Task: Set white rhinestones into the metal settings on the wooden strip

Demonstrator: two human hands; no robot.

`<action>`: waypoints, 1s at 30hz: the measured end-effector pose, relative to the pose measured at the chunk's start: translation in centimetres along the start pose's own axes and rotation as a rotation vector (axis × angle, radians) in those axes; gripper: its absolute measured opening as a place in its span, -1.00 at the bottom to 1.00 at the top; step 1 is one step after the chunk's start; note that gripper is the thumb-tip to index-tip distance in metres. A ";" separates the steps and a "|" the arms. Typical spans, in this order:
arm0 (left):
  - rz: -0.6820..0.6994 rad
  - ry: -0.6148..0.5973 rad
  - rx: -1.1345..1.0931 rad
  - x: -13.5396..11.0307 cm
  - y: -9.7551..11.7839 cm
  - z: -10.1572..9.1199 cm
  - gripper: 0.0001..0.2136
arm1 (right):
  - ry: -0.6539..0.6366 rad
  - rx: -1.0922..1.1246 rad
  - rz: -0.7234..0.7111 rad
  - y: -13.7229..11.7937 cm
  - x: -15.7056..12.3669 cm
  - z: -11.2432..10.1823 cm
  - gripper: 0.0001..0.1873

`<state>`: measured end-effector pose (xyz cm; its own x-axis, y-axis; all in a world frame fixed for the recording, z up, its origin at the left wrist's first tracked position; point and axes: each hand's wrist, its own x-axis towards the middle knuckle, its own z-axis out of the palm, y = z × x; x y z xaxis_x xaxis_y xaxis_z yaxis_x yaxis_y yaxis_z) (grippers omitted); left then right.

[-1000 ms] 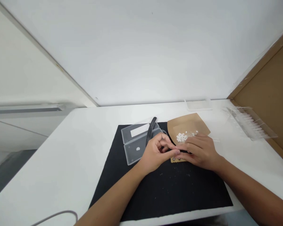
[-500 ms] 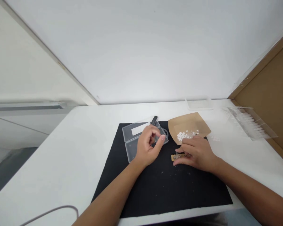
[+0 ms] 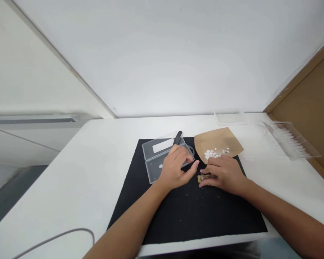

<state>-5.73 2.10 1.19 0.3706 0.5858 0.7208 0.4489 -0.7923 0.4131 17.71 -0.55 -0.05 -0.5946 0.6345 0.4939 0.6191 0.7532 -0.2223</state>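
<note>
My left hand (image 3: pixel 177 167) hovers over the near right part of an opened clear plastic case (image 3: pixel 153 172). Its thumb and fingers are apart, with nothing visible between them. To its right, my right hand (image 3: pixel 225 174) has thumb and fingers around a small tan strip with shiny round metal studs (image 3: pixel 199 178) on the black mat (image 3: pixel 199 219). A small clear piece seems to stand at the strip's left end, too small to make out. The palm hides the strip's right end. A white oval piece (image 3: pixel 161 166) lies in the case.
A brown paper tray (image 3: pixel 218 136) with small white pieces (image 3: pixel 212 154) sits behind my right hand. A black-handled tool (image 3: pixel 177 137) rests at the case. Clear plastic boxes with white pieces (image 3: pixel 288 140) stand far right, near a cardboard panel (image 3: pixel 310 104). A cable (image 3: pixel 70 230) lies front left.
My left hand has opened its thumb and fingers, which were pinched around a small clear thing, and has moved slightly right. My right hand stays at the strip. The view has shifted a little.
</note>
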 end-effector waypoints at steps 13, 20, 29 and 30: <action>-0.058 -0.007 0.004 0.0 -0.1 0.1 -0.88 | -0.029 0.007 0.008 -0.3 0.2 0.1 -0.58; -0.070 -0.006 0.020 -0.2 -0.2 0.2 -0.87 | -0.059 -0.041 -0.024 -0.7 0.5 -0.4 -0.60; -0.091 0.051 0.043 -0.4 -0.3 0.2 -0.90 | -0.033 0.071 -0.001 -0.4 0.4 -1.1 -0.63; -0.092 0.054 0.044 -0.4 -0.2 0.2 -0.90 | -0.043 0.093 0.007 -0.3 0.5 -1.1 -0.72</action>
<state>-5.86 2.07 0.68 0.2826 0.6443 0.7106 0.5148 -0.7269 0.4544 17.80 -0.71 1.17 -0.6132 0.6453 0.4555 0.5744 0.7602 -0.3037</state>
